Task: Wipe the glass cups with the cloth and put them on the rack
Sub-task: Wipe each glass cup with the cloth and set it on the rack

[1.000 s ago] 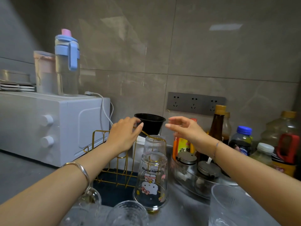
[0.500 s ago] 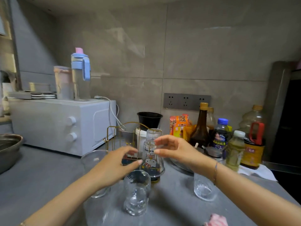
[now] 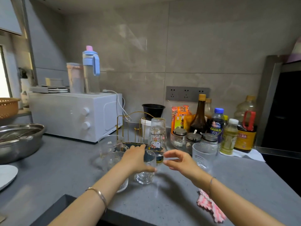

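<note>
The left hand's (image 3: 136, 159) fingers are spread wide, thumb low and the others high, bracketing the clear cup (image 3: 145, 172) at centre frame; whether they already press the glass I cannot tell. The right hand's (image 3: 178, 160) fingers lie loosely extended and hold nothing, their tips pointing left, just beside that cup. A second ago both hands were higher in the frame, up at the gold wire rack (image 3: 126, 126) around the printed cup (image 3: 157, 137). Now they have dropped back to the loose glasses on the grey counter (image 3: 244, 176). The printed cup stands upside down on the rack's near end with no hand on it, so that one looks done and the centre cup is likely next. A ribbed cup (image 3: 203, 154) waits right of centre, and more glasses sit behind the left forearm. The pink cloth (image 3: 211, 208) lies untouched at lower right, below the right wrist, so it must be picked up before wiping.
</note>
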A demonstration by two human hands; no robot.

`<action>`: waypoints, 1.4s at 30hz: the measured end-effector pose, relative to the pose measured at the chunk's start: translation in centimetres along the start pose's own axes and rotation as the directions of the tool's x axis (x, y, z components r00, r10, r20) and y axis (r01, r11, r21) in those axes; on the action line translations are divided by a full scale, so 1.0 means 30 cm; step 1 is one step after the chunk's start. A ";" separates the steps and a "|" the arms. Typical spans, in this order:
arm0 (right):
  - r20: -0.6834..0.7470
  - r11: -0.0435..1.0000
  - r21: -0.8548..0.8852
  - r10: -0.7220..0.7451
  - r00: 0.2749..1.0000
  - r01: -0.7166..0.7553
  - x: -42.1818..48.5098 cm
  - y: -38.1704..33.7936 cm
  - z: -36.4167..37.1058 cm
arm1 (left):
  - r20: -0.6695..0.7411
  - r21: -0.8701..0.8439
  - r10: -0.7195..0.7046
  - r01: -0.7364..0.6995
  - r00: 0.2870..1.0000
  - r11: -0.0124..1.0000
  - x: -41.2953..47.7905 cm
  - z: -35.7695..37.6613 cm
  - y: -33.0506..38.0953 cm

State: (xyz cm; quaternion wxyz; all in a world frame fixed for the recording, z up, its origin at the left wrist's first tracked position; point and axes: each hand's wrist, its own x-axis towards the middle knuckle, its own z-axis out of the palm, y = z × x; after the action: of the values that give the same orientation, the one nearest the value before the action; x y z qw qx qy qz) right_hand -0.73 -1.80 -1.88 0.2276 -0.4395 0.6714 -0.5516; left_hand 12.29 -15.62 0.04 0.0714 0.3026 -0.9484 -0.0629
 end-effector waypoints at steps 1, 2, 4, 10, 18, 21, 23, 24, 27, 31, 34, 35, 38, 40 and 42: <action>-0.007 1.000 -0.004 0.003 1.000 -0.003 -0.011 0.000 -0.009 | 0.011 0.022 -0.013 0.013 1.000 1.000 0.004 0.005 0.002; -0.014 1.000 -0.005 0.005 1.000 -0.005 -0.020 0.000 -0.018 | 0.023 0.040 -0.028 0.027 0.999 0.999 0.011 0.009 -0.001; -0.013 1.000 0.001 0.005 1.000 -0.005 -0.033 -0.002 -0.033 | 0.017 0.054 -0.038 0.037 0.999 0.998 0.021 0.012 -0.011; -0.037 1.000 0.003 -0.007 0.999 0.008 -0.065 0.012 -0.075 | -0.098 -0.087 0.012 -0.020 0.995 0.996 -0.015 0.020 0.003; -0.084 0.997 -0.071 0.013 0.996 -0.019 -0.143 0.046 -0.205 | -0.163 -0.451 0.146 -0.205 0.976 0.869 -0.113 0.071 0.103; -0.143 0.996 -0.062 0.048 0.989 -0.057 -0.182 0.072 -0.251 | -0.155 -0.472 0.174 -0.227 0.973 0.852 -0.109 0.093 0.154; -0.160 0.995 -0.061 0.066 0.985 -0.076 -0.203 0.089 -0.267 | -0.141 -0.483 0.179 -0.226 0.974 0.846 -0.102 0.115 0.185; -0.159 0.995 -0.060 0.070 0.985 -0.081 -0.212 0.097 -0.273 | -0.139 -0.493 0.177 -0.223 0.974 0.841 -0.100 0.127 0.200; -0.164 0.992 -0.097 0.061 0.985 -0.077 -0.233 0.120 -0.282 | -0.146 -0.524 0.176 -0.227 0.974 0.821 -0.095 0.161 0.243; -0.239 0.967 -0.243 0.010 0.971 -0.070 -0.250 0.145 -0.287 | -0.153 -0.533 0.175 -0.231 0.973 0.814 -0.091 0.180 0.272; -0.275 0.899 -0.414 0.023 0.961 -0.140 -0.255 0.164 -0.292 | -0.150 -0.528 0.183 -0.235 0.972 0.816 -0.091 0.185 0.280; -0.275 0.882 -0.441 0.043 0.961 -0.166 -0.256 0.169 -0.290 | -0.151 -0.531 0.182 -0.235 0.972 0.814 -0.093 0.189 0.281; -0.256 0.865 -0.448 0.121 0.959 -0.228 -0.262 0.187 -0.268 | -0.161 -0.546 0.168 -0.230 0.973 0.806 -0.100 0.210 0.279; -0.255 0.825 -0.504 0.141 0.957 -0.256 -0.266 0.203 -0.250 | -0.166 -0.576 0.157 -0.225 0.974 0.785 -0.106 0.224 0.276; -0.284 0.771 -0.566 0.149 0.947 -0.291 -0.265 0.219 -0.239 | -0.168 -0.640 0.133 -0.211 0.977 0.739 -0.115 0.240 0.274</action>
State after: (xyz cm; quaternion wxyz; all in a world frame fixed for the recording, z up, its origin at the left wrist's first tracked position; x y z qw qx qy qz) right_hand -4.58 8.79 -7.43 0.0630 -0.3422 0.8794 -0.3250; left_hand 9.18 -6.42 -6.01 0.2308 0.1727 -0.8846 -0.3666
